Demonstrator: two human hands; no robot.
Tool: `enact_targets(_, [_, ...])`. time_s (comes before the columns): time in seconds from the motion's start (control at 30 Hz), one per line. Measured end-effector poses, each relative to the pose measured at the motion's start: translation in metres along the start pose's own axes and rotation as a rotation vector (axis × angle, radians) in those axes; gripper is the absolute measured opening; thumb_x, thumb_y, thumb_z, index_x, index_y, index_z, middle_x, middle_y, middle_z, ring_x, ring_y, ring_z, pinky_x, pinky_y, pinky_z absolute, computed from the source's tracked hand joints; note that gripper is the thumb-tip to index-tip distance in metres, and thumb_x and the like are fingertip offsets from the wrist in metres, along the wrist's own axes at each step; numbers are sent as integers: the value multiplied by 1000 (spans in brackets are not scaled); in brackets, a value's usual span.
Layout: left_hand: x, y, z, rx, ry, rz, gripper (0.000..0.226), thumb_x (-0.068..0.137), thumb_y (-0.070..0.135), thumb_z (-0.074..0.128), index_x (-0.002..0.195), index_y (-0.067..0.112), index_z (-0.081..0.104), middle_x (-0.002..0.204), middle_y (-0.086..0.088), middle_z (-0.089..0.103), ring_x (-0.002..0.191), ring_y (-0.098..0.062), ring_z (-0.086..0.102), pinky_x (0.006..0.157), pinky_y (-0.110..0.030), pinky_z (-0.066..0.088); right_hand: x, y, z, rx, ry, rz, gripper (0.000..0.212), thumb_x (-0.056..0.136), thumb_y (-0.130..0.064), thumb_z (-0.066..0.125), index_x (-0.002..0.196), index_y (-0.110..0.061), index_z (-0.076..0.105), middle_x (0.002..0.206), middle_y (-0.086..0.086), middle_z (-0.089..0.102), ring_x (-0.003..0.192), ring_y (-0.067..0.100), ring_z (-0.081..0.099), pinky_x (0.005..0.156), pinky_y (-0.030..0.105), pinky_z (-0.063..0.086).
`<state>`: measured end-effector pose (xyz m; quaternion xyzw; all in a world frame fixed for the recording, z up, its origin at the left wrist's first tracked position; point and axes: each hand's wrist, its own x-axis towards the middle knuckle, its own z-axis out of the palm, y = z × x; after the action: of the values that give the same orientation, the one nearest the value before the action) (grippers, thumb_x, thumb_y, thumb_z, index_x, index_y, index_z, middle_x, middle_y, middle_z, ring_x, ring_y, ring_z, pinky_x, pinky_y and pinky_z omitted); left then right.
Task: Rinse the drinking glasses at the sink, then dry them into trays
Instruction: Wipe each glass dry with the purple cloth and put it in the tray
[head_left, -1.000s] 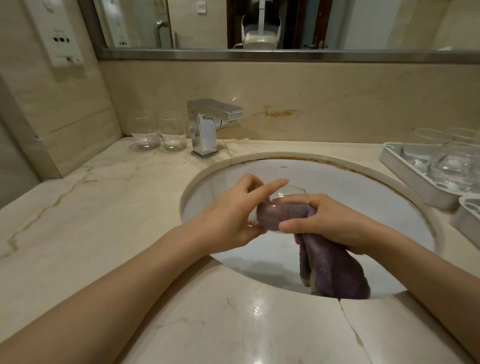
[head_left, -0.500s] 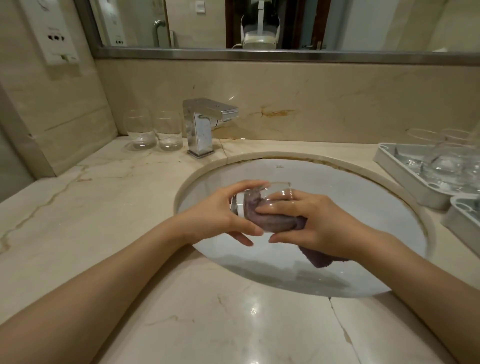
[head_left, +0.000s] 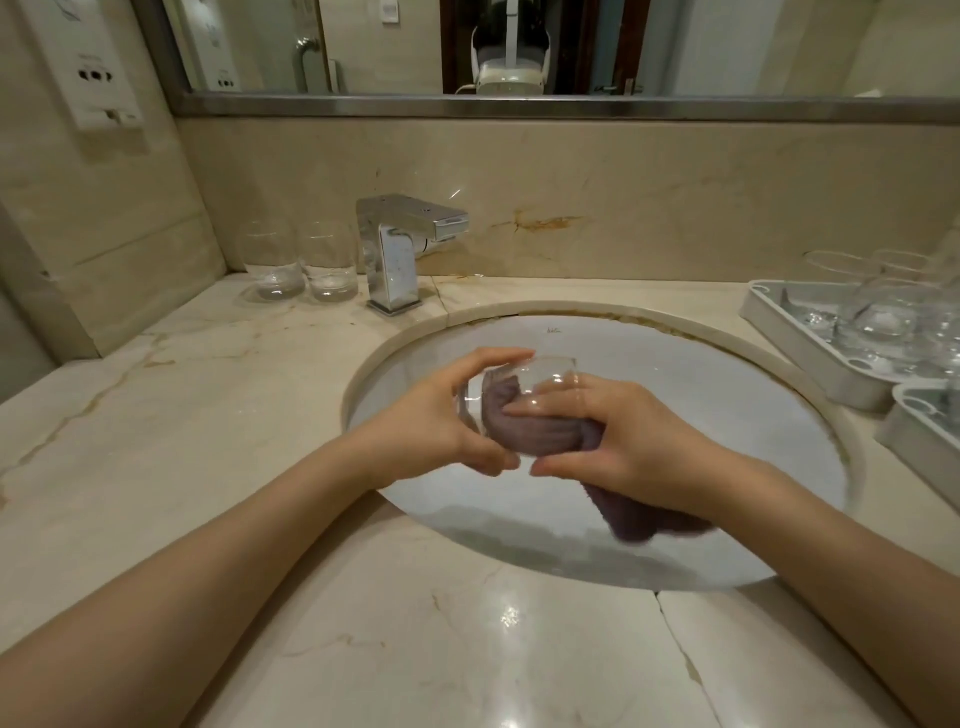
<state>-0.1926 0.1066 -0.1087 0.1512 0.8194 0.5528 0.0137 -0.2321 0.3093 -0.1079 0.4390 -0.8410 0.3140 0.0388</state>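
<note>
Over the white sink basin I hold a clear drinking glass on its side. My left hand grips its base end. My right hand presses a purple cloth into the glass, with fingers inside the mouth; the cloth's tail hangs below my wrist. Two more glasses stand upright left of the faucet. At the right, a grey tray holds several glasses.
A second grey tray sits at the right edge, nearer to me. The marble counter surrounds the basin, with a wall at the left and a mirror above the backsplash. No water runs from the faucet.
The glass has turned in my hands and the cloth has gone deeper inside it. The cloth's hanging tail has swung right, under my right wrist.
</note>
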Motion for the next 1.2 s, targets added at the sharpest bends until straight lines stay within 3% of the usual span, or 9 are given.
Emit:
enact_targets(0.13, [-1, -2, -3, -278, -158, -160, 77, 73, -14, 70, 125, 40, 55, 126, -6, 59, 99, -27, 69, 71, -39, 60, -1, 11, 2, -441, -13, -229, 51, 69, -40, 68, 119, -31, 67, 118, -6, 65, 84, 23, 69, 60, 38, 58])
enact_targets(0.33, [3, -3, 11, -108, -39, -25, 82, 75, -7, 74, 138, 36, 44, 128, 1, 50, 94, -25, 69, 70, -37, 61, -1, 9, -6, -134, -46, -49, 50, 74, -34, 80, 122, -34, 65, 121, -10, 62, 106, 11, 60, 90, 29, 50])
enact_targets(0.47, [2, -11, 16, 376, 120, 269, 86, 74, 5, 80, 139, 41, 37, 119, -4, 44, 108, -8, 55, 95, -15, 45, 2, 3, -13, 315, -85, 200, 37, 73, -25, 81, 104, -38, 66, 84, -22, 69, 79, -5, 64, 74, 14, 46])
enact_targets(0.57, [4, -17, 11, 582, 146, 414, 88, 72, 8, 81, 141, 41, 36, 118, -1, 41, 103, -6, 50, 91, -6, 38, 3, 4, -12, 545, -110, 324, 30, 76, -22, 76, 101, -36, 66, 68, -16, 70, 61, 3, 65, 62, 16, 49])
enact_targets(0.67, [3, -11, 7, 425, 149, 261, 89, 67, 3, 83, 130, 50, 41, 118, 4, 45, 103, 3, 52, 89, -5, 40, 2, 1, 1, 469, -31, 251, 34, 75, -20, 79, 96, -43, 64, 77, -26, 69, 75, -7, 65, 68, 7, 45])
enact_targets(0.77, [-1, -1, 3, -15, 38, -18, 87, 68, -11, 78, 132, 41, 49, 124, 8, 51, 90, -18, 69, 73, -28, 59, 0, 5, 8, 74, 14, 18, 42, 75, -23, 81, 110, -39, 64, 103, -31, 59, 95, -15, 55, 83, 4, 40])
enact_targets(0.93, [3, -2, -4, -276, -101, -154, 81, 73, -17, 70, 133, 35, 51, 124, -7, 59, 97, -27, 69, 74, -41, 60, 0, 17, 4, -406, 83, -258, 51, 71, -35, 71, 121, -30, 65, 119, -2, 64, 88, 23, 67, 65, 37, 59])
enact_targets(1.1, [2, -8, 4, -139, -85, -139, 81, 73, -9, 75, 136, 35, 47, 129, -3, 52, 92, -24, 70, 71, -40, 61, -1, 16, 6, -196, -22, -71, 50, 75, -35, 77, 123, -35, 63, 123, -7, 60, 103, 15, 61, 85, 32, 53])
enact_targets(1.2, [3, -10, 8, 83, -14, -24, 84, 74, -3, 77, 137, 38, 41, 130, 1, 46, 95, -27, 67, 77, -29, 59, 1, 6, 5, 128, -64, 143, 40, 74, -29, 81, 111, -40, 66, 102, -20, 67, 94, -1, 60, 82, 19, 48])
